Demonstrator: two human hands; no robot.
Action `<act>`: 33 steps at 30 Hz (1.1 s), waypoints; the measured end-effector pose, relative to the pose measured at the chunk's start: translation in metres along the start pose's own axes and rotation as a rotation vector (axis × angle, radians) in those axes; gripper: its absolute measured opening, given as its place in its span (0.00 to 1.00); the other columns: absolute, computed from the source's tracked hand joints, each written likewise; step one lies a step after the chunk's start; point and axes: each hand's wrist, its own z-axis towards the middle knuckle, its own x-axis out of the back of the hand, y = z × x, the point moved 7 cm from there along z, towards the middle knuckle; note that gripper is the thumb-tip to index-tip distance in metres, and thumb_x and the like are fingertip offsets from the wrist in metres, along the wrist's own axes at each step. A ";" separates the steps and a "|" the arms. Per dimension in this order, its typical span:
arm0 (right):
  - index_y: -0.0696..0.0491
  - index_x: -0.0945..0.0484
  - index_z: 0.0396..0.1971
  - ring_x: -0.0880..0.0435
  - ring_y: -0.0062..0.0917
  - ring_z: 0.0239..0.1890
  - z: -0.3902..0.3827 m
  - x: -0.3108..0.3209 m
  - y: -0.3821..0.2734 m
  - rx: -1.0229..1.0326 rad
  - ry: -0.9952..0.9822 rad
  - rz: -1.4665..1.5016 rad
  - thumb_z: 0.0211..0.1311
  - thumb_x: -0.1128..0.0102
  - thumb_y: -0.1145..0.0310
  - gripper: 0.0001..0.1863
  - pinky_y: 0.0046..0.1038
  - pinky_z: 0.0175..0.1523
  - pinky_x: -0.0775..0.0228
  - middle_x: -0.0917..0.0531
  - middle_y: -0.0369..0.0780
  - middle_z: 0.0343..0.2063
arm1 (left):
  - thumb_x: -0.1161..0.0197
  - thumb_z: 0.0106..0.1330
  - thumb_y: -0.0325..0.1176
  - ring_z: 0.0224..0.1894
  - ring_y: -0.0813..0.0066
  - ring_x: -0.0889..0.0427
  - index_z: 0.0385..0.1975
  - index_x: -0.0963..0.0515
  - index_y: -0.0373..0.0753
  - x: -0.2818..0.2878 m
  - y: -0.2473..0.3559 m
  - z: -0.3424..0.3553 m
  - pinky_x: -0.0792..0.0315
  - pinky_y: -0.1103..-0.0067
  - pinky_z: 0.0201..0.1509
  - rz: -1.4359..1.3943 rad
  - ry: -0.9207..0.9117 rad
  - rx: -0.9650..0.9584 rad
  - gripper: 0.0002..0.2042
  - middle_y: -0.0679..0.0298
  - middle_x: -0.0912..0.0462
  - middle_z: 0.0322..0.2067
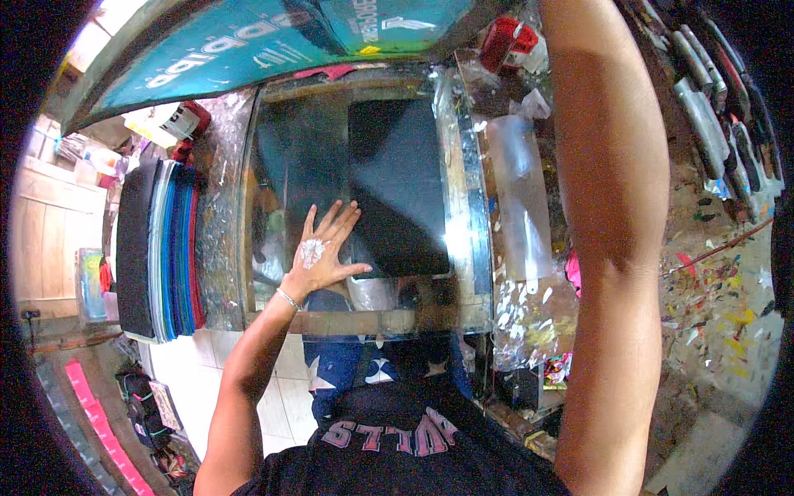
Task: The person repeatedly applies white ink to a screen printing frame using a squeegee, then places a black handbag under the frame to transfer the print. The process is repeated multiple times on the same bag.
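My left hand (324,250) lies flat with fingers spread on a glass-topped wooden-framed table (302,157). White smears mark its back. Beside its fingertips and thumb is a black rectangular piece (399,186), probably fabric, on the glass. My right arm stretches far forward along the right side and leaves at the upper edge, so the right hand is out of sight. Over the table's far end a teal screen-printing frame (248,54) with white lettering stands raised and tilted.
A stack of dark, blue and red fabric pieces (165,248) stands left of the table. Red tubs (507,43) sit at the far right and far left. A translucent sheet (519,194) lies on the paint-spattered right side; several squeegees (703,124) line the far right.
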 end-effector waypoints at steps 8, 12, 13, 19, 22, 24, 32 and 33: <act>0.68 0.14 0.35 0.13 0.54 0.43 -0.039 0.028 -0.021 -0.173 -0.033 0.048 0.62 0.46 0.35 0.42 0.43 0.54 0.23 0.14 0.63 0.37 | 0.37 0.57 0.72 0.80 0.58 0.45 0.75 0.38 0.38 -0.001 0.000 -0.001 0.60 0.48 0.81 -0.007 -0.008 0.024 0.53 0.60 0.40 0.77; 0.69 0.15 0.33 0.13 0.55 0.44 -0.043 0.024 -0.023 -0.199 -0.047 0.052 0.61 0.44 0.35 0.41 0.44 0.55 0.22 0.16 0.65 0.36 | 0.37 0.56 0.73 0.80 0.60 0.46 0.75 0.38 0.38 -0.006 -0.004 -0.003 0.60 0.48 0.81 0.012 0.036 -0.023 0.53 0.61 0.41 0.78; 0.69 0.15 0.32 0.13 0.55 0.43 -0.045 0.024 -0.023 -0.213 -0.029 0.030 0.62 0.43 0.35 0.41 0.45 0.53 0.22 0.16 0.64 0.36 | 0.37 0.56 0.73 0.80 0.60 0.46 0.75 0.38 0.38 -0.007 -0.004 -0.005 0.59 0.48 0.81 0.013 0.067 -0.032 0.53 0.61 0.41 0.78; 0.65 0.14 0.30 0.12 0.53 0.40 -0.049 0.020 -0.030 -0.234 -0.055 -0.027 0.63 0.45 0.34 0.40 0.47 0.51 0.21 0.14 0.62 0.33 | 0.31 0.57 0.67 0.81 0.53 0.51 0.77 0.45 0.36 0.039 0.008 0.000 0.62 0.46 0.81 -0.159 0.060 0.041 0.55 0.53 0.46 0.78; 0.54 0.15 0.48 0.13 0.45 0.45 -0.071 0.006 -0.037 -0.181 -0.136 -0.160 0.67 0.45 0.36 0.33 0.44 0.50 0.23 0.13 0.51 0.41 | 0.24 0.55 0.58 0.81 0.39 0.58 0.79 0.54 0.31 0.181 0.020 -0.012 0.65 0.46 0.81 0.025 0.715 -0.033 0.60 0.40 0.54 0.78; 0.52 0.16 0.43 0.14 0.50 0.42 -0.099 -0.004 -0.047 -0.122 -0.106 -0.138 0.65 0.42 0.40 0.28 0.50 0.45 0.24 0.13 0.51 0.38 | 0.23 0.54 0.56 0.80 0.35 0.62 0.78 0.59 0.29 0.266 0.005 -0.022 0.65 0.45 0.80 0.303 0.936 0.243 0.63 0.38 0.61 0.79; 0.54 0.21 0.36 0.16 0.46 0.39 -0.303 -0.126 -0.127 -0.109 -0.154 0.063 0.56 0.34 0.53 0.19 0.45 0.48 0.26 0.17 0.50 0.34 | 0.22 0.46 0.32 0.48 0.49 0.23 0.41 0.28 0.35 0.150 0.018 -0.064 0.29 0.59 0.53 0.052 0.042 0.145 0.24 0.53 0.24 0.39; 0.54 0.22 0.37 0.17 0.46 0.39 -0.311 -0.145 -0.128 -0.101 -0.166 0.091 0.55 0.34 0.55 0.18 0.46 0.47 0.26 0.18 0.49 0.33 | 0.21 0.45 0.32 0.47 0.51 0.24 0.41 0.28 0.35 0.126 0.017 -0.071 0.30 0.61 0.52 0.048 0.063 0.127 0.26 0.54 0.25 0.39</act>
